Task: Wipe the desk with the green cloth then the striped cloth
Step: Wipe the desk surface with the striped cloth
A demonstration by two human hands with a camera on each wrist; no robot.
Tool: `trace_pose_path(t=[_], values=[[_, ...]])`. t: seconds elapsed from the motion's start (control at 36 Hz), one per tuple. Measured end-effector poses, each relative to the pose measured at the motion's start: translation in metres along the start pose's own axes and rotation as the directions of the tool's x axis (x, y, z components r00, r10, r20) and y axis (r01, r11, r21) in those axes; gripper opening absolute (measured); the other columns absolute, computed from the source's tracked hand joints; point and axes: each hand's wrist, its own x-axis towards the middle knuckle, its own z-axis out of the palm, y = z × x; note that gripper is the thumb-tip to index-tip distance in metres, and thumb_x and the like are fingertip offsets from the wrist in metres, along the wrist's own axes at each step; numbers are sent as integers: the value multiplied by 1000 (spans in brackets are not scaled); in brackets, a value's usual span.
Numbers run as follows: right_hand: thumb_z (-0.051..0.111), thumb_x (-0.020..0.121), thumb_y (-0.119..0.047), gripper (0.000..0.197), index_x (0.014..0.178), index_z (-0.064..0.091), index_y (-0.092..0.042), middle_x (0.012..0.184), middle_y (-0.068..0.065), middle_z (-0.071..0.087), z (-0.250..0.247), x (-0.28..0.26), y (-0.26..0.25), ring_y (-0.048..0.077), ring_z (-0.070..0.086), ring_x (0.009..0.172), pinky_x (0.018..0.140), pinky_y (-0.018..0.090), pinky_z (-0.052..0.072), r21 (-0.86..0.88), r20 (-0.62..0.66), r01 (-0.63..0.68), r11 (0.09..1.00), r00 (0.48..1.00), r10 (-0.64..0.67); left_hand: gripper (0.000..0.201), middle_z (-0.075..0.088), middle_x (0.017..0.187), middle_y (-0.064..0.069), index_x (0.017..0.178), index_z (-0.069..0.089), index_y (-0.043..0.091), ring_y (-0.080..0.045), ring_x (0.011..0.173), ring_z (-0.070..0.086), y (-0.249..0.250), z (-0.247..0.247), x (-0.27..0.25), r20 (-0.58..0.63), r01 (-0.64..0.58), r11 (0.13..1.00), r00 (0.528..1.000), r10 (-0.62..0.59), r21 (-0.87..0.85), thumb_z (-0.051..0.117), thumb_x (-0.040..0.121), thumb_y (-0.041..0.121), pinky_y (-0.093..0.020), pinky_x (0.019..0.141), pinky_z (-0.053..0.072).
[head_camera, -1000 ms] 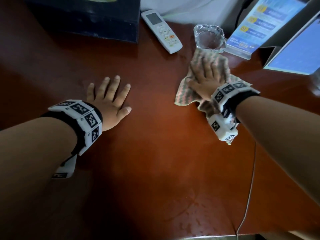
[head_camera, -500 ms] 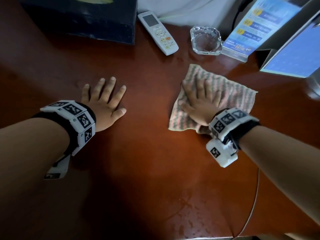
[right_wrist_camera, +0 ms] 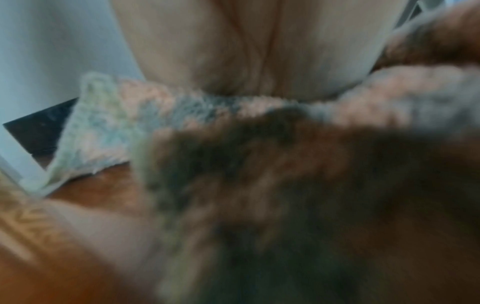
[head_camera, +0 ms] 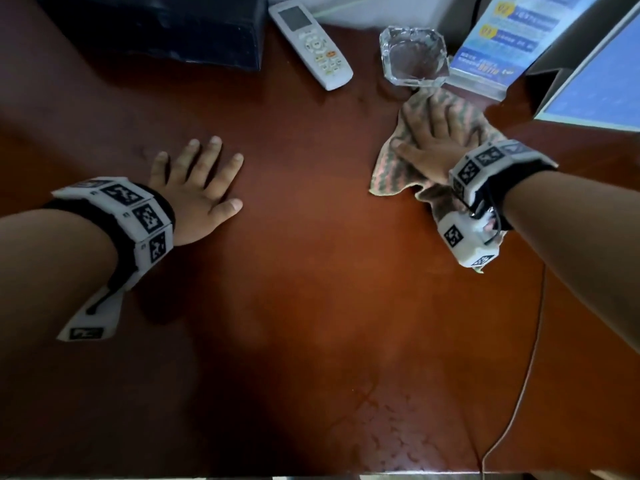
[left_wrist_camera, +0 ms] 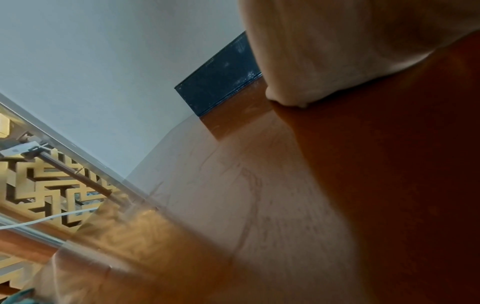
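The reddish-brown counter (head_camera: 311, 306) fills the frame. At the upper right the striped cloth (head_camera: 391, 174) lies bunched on it, its far edge just beside a glass ashtray (head_camera: 412, 57). The right hand (head_camera: 429, 147) presses flat on the cloth, fingers straight and spread; the right wrist view is blurred, so the palm probably bears down there. At centre left the left hand (head_camera: 197, 195) rests flat on the bare counter, fingers spread, holding nothing.

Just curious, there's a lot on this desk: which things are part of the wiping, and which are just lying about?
In use: striped cloth, right hand pressing it, desk, left hand resting flat.

Lying about: remote, glass ashtray, dark box, blue leaflet stand, white cable.
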Motion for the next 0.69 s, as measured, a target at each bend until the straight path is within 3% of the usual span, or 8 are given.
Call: trace_pose_path(t=[0.22,0.33,0.44,0.56,0.69], values=[[31,95,-58,64,147,-5,-48,156,-7,-25,21,-43,-7,24,-25,142,110,56,-15,72,1,-4,997,1000,4,63,-33,151,3,142,-26,38,-20,141,-25,-1,1,4,-27,-3,1000,1000,3,3,12,94,55,-48,115,-7],[29,93,-61,64,144,-7,-52,155,-8,-27,40,-67,-11,22,-26,142,109,62,-15,22,-9,0,1000,1000,0,63,-35,151,3,141,-28,38,-21,141,-26,-1,0,4,-19,-13,1000,1000,13,24,12,95,55,-49,114,-8],[28,93,-61,64,145,-8,-51,154,-7,-30,53,-93,-22,23,-27,142,108,62,-17,22,14,-11,1000,1000,11,61,-32,152,3,143,-25,38,-21,142,-24,1,-1,1,-55,-9,1000,998,10,24,10,95,55,-51,114,-7],[28,93,-62,64,145,-8,-52,154,-7,-31,69,-119,-34,23,-30,140,106,62,-19,36,-1,26,999,1000,-26,59,-29,153,-3,145,-24,27,-22,142,-23,10,3,-6,-134,24,988,991,-4,151,1,96,49,-51,114,-10],[26,95,-59,62,145,-9,-50,153,-7,-33,92,-167,-50,25,-31,140,106,65,-17,10,18,124,992,992,-124,61,-23,155,-5,149,-14,18,-23,143,-20,42,4,-21,-270,-95,990,955,120,104,16,100,37,-50,115,-9]])
